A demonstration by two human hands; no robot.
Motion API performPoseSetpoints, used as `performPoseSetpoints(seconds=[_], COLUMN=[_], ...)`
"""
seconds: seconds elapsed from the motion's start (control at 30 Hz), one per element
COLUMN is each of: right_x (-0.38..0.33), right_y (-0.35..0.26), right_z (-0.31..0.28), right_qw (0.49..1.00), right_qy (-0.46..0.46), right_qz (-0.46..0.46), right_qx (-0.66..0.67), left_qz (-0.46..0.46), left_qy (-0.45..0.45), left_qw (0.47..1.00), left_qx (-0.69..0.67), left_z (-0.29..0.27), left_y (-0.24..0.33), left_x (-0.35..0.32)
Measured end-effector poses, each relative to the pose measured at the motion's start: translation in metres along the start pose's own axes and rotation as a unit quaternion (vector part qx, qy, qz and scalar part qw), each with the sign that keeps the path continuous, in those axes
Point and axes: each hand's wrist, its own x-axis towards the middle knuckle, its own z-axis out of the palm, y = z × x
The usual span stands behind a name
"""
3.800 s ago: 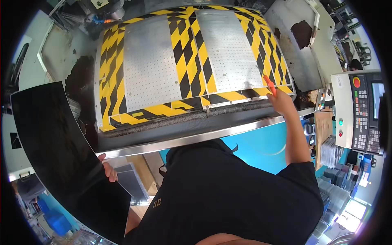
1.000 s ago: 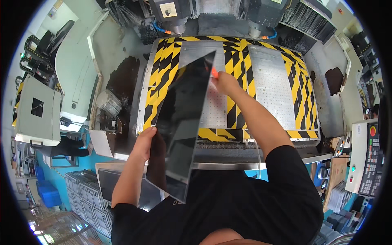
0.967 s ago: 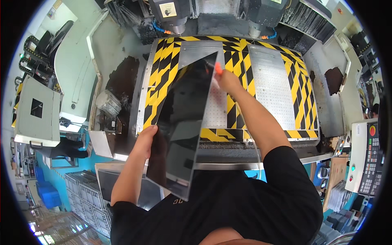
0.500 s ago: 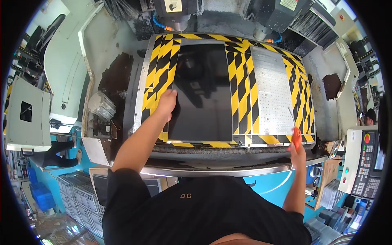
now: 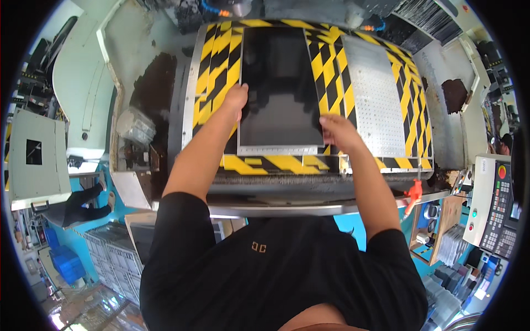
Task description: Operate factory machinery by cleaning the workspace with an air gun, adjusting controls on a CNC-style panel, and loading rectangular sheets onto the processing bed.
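Note:
A glossy black rectangular panel [image 5: 280, 83] lies over the left bay of a machine bed, its surface reflecting the room. My left hand [image 5: 237, 100] is closed on its left edge, fingertips partly hidden. Near the lower right corner, my right hand [image 5: 339, 132] pinches the opposite edge between thumb and fingers. Below the panel's near edge shows a strip of perforated metal plate [image 5: 279, 150]. A red-handled air blow gun [image 5: 413, 193] hangs at the bed's front right corner, out of my hands.
Yellow-and-black striped tape [image 5: 218, 77] borders both bays. The right bay shows a bare perforated metal plate [image 5: 376, 94]. Blue coolant hoses [image 5: 212, 8] hang behind. A control panel [image 5: 491, 204] stands at right, a metal rail [image 5: 276, 211] runs in front, and grey crates [image 5: 113, 254] sit lower left.
My right hand has let go of the red blow gun and moved left onto the panel's right edge. The panel has shifted away from me, uncovering a strip of plate at its near edge.

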Motion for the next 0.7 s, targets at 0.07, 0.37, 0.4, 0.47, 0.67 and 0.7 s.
performPoseSetpoints(seconds=[0.07,0.37,0.4,0.47,0.67,0.7], right_x=[0.018,0.026,0.026,0.026,0.023,0.022], right_y=[0.0,0.017,0.018,0.019,0.016,0.017], right_z=[0.002,0.013,0.013,0.012,0.019,0.019], right_qw=[0.997,0.995,0.995,0.995,0.991,0.992], right_qy=[-0.073,0.048,0.046,0.047,0.066,0.059], right_qz=[-0.014,0.008,0.006,0.004,-0.018,-0.02], right_qx=[0.029,-0.083,-0.088,-0.092,-0.112,-0.114], left_qz=[0.002,0.379,0.313,0.314,0.311,0.316], left_qy=[-0.033,-0.114,-0.169,-0.177,-0.196,-0.199], left_qw=[0.994,0.714,0.716,0.701,0.701,0.705], left_qx=[0.106,0.577,0.6,0.616,0.611,0.603], left_z=[-0.019,-0.072,-0.073,-0.071,-0.077,-0.079], left_y=[-0.001,-0.012,-0.009,-0.018,-0.023,-0.026], left_x=[0.02,-0.065,-0.077,-0.078,-0.076,-0.073])
